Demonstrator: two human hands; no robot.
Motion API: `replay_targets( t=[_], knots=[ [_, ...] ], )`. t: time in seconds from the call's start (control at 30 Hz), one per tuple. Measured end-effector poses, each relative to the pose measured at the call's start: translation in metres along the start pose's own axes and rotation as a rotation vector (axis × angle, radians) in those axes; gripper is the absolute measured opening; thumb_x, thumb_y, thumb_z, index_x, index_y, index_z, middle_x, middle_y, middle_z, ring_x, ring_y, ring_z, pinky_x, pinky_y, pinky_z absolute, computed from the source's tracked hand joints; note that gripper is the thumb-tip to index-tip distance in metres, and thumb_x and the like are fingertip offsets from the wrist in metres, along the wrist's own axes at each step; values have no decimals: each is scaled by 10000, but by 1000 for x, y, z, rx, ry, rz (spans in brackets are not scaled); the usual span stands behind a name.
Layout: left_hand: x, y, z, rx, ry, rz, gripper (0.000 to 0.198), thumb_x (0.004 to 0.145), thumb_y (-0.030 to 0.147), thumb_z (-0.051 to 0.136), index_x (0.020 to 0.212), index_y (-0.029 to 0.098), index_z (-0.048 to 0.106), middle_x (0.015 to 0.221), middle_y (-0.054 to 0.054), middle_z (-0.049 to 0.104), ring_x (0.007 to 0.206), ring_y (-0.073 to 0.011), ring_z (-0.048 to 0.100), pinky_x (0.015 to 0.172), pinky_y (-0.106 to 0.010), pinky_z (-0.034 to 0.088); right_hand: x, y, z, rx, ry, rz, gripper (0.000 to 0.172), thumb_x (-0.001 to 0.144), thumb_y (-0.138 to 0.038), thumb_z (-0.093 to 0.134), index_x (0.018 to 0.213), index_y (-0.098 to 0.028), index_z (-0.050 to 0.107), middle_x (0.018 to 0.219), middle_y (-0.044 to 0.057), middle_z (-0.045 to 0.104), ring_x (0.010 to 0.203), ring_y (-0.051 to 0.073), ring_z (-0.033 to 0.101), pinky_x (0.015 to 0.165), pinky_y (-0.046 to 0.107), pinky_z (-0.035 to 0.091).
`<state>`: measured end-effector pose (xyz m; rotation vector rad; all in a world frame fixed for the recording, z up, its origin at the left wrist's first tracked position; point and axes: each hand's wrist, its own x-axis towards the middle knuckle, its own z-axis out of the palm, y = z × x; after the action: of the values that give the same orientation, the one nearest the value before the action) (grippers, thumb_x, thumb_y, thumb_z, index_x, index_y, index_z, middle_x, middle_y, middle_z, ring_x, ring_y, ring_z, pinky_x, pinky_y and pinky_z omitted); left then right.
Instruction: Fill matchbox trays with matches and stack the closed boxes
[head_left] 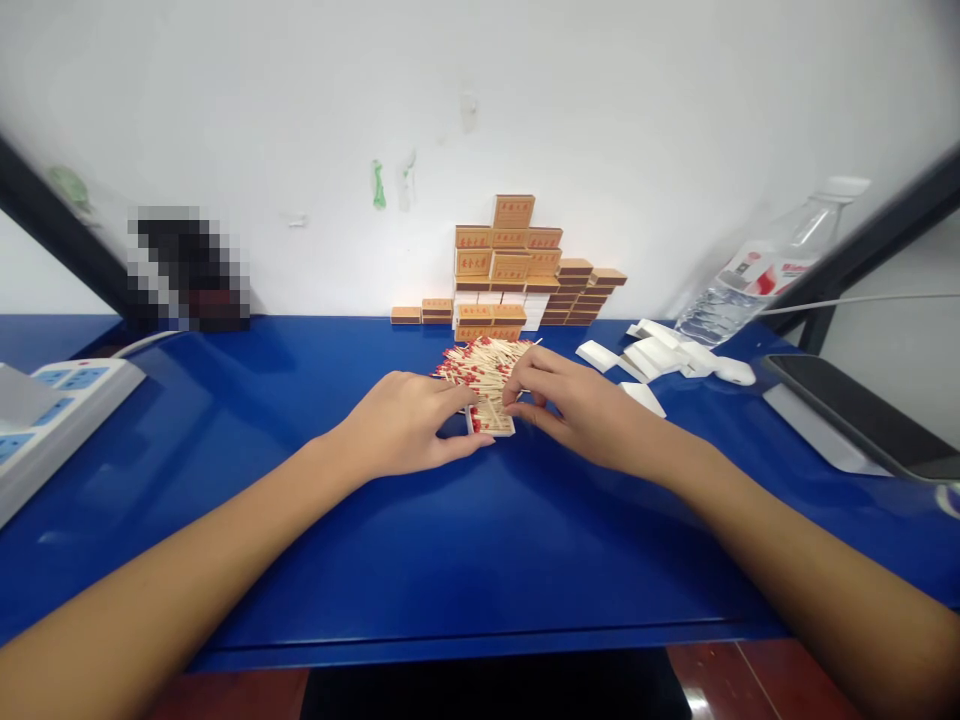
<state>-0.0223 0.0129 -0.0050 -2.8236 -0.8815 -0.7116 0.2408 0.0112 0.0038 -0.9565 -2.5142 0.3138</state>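
Match pile (491, 362): on your blue table (420, 560), behind the matchbox tray (505, 434); brushing knuckles could scatter it.
Left hand (401, 420): your thumb and fingers grip the tray.
Right hand (581, 405): curled beside it; match grip, can't tell.
Tray's matches (489, 416): crooked ones could jam.

Left hand (405, 420) holds a match-filled white tray (505, 434) — right hand (581, 405) at its opposite edge — before stacked matchboxes (510, 266).

Wooden matches (491, 365), smooth glossy tabletop (420, 560)
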Motion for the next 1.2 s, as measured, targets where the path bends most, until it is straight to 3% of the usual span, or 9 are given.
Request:
replay_targets(
  t=[0.27,0.47,0.73,0.93,1.13,1.2],
  knots=[
    [0,-1,3,-29,-11,-19,403,1003,547,611,1019,164,736,678,11,675,538,-120,588,538,-257,360,1,-4,0,1,-18,11,53,1037,-184,558,1026,-208,604,1036,57,608,883,189,586,760,320,455],
    [0,1,2,-37,24,2,388,1004,529,623,1038,160,739,678,17,676,534,-117,582,540,-257,366,3,-9,1,18,34,29,186,1060,-304,567,913,-200,612,910,45,603,834,193,570,739,332,436],
    [0,3,2,-33,0,-2,398,1009,543,606,1018,168,739,689,14,687,540,-122,593,551,-264,384,4,-15,7,60,31,59,129,1005,-217,593,877,-200,595,887,32,601,801,171,565,723,314,433],
    [1,1,1,-29,-4,-16,404,1007,543,612,1077,167,742,696,15,691,544,-122,594,550,-266,382,4,-1,-5,47,131,85,119,1031,-270,568,927,-215,586,910,31,596,747,163,534,674,300,413],
    [2,-2,0,10,-12,-54,429,1026,559,585,1092,166,745,672,19,679,537,-133,586,558,-275,378,-1,23,-18,-89,-45,104,170,1022,-302,593,885,-206,621,918,55,613,776,188,566,700,324,417],
    [2,-3,0,2,-24,-57,439,1032,567,572,1113,168,737,677,18,680,537,-134,586,554,-273,371,1,19,-17,-63,-25,98,133,1020,-294,600,924,-211,640,923,48,619,771,183,567,695,321,423]
  ],
)
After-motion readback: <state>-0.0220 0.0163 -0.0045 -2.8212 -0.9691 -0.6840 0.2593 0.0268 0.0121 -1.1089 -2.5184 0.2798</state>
